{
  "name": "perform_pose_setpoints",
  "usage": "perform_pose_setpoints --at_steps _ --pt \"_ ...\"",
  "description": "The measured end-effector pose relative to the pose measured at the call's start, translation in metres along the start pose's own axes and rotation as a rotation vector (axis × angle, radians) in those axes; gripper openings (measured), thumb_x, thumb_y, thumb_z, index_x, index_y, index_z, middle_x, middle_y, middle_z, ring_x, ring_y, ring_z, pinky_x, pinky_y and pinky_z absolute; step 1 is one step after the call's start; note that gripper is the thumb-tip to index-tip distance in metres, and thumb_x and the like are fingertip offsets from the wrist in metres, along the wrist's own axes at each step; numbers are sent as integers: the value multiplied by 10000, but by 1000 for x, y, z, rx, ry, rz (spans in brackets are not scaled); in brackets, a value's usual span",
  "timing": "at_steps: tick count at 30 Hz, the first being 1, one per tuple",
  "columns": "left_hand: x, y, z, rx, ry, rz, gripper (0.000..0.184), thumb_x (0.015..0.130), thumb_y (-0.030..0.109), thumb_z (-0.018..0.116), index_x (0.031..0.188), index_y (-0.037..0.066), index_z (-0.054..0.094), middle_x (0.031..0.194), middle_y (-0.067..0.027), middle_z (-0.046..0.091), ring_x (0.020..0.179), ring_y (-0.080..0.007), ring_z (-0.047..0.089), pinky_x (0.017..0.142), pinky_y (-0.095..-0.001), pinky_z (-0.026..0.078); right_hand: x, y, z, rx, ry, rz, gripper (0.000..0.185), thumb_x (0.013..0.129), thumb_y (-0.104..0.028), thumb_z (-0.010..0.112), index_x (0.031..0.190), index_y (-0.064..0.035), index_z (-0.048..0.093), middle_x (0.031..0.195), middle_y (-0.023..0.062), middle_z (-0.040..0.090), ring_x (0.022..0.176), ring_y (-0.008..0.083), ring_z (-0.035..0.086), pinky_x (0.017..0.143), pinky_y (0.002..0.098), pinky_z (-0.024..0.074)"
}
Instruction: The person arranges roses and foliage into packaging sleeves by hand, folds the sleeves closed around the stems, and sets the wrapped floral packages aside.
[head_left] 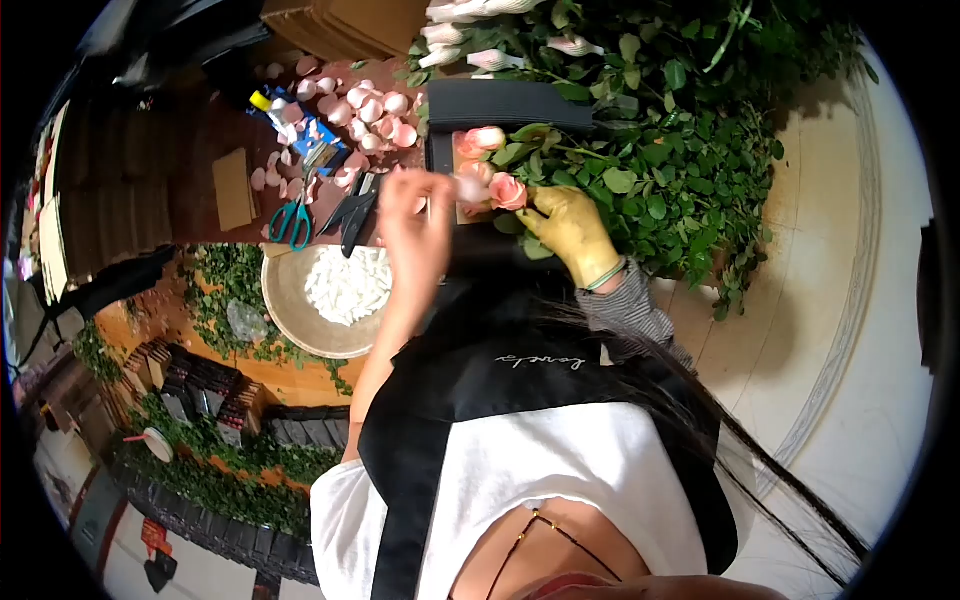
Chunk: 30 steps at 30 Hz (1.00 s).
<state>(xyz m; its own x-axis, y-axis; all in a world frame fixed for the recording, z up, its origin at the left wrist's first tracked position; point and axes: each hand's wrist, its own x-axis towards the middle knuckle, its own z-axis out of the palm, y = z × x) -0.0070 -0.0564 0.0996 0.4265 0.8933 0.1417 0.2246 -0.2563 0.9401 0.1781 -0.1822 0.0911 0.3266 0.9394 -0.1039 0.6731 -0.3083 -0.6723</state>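
Observation:
My right hand [572, 232], in a yellow glove, is closed on a pink rose [508, 191] just below its bloom. Left of that bloom, my bare left hand [415, 220] has thumb and fingers pinched together. A blurred pale pink petal [470, 188] shows at its fingertips. More pink roses [480, 140] lie beside a dark upright block [510, 105], their leafy stems [650, 190] pointing right. Loose pink petals [370, 110] are scattered on the reddish table to the left.
Teal-handled scissors [291, 222] and a black tool [350, 218] lie near my left hand. A round bowl [285, 318] of small white pieces stands below them. White-netted flower heads [495, 60] lie at the top. Cardboard [235, 188] rests on the table.

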Motion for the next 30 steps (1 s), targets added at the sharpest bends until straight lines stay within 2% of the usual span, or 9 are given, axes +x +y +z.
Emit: perform_pose_setpoints --at_steps 5,8,11,15,16,19,24,26,30 --pt "4 -18 -37 434 249 64 136 903 68 653 1015 -8 662 968 -159 623 928 -347 610 839 -441 484 24 -1 -12 -373 -305 -261 138 807 -214 679 784 -79 693 808 122 714 745 334 678 682 451 530" --pt "-12 -12 -28 275 -84 73 121 905 92 645 989 13 683 863 -171 664 824 -368 638 749 -455 494 49 -18 4 -666 -632 -334 122 787 -162 654 754 -69 726 756 130 712 729 324 695 677 441 540" --pt "-27 10 6 310 -313 172 170 873 194 703 979 61 687 981 -112 687 861 -328 659 755 -421 533 68 -1 23 -651 -801 -147 176 794 -163 646 894 -60 748 869 165 729 821 352 710 741 436 561" --pt "-57 8 51 742 -390 122 344 890 362 650 840 24 689 1059 -144 659 801 -282 655 711 -382 517 62 -14 -22 -372 -668 -83 245 855 -289 671 1018 -114 725 937 149 725 871 351 691 781 458 546" --pt "-61 1 58 714 -391 142 431 873 383 640 859 -42 711 1092 -267 667 852 -300 633 742 -384 487 57 -10 -25 -354 -485 -152 273 840 -320 696 1029 -124 710 937 134 725 872 336 692 768 459 542" --pt "-60 3 63 754 -307 189 365 893 344 630 786 2 696 985 -203 682 790 -290 649 735 -383 502 56 -7 -6 -614 -452 -139 237 847 -288 695 982 -94 681 883 138 717 828 347 684 750 456 535" --pt "-56 5 61 742 -330 195 354 895 331 624 765 9 693 923 -198 683 774 -293 638 714 -382 494 52 -4 22 -461 -334 -85 226 846 -253 719 972 -68 683 867 143 709 771 325 683 720 414 528" --pt "-55 6 59 708 -342 170 346 888 331 638 747 18 676 860 -168 661 769 -286 630 711 -378 491 47 9 20 101 -381 207 246 866 -220 721 1034 -43 688 847 117 705 739 228 673 705 332 520" --pt "-53 11 56 671 -386 77 339 876 336 659 732 30 655 834 -154 645 775 -282 625 711 -375 488 49 17 11 169 -453 126 197 892 -140 692 1046 -19 673 872 70 702 768 128 618 699 282 498"
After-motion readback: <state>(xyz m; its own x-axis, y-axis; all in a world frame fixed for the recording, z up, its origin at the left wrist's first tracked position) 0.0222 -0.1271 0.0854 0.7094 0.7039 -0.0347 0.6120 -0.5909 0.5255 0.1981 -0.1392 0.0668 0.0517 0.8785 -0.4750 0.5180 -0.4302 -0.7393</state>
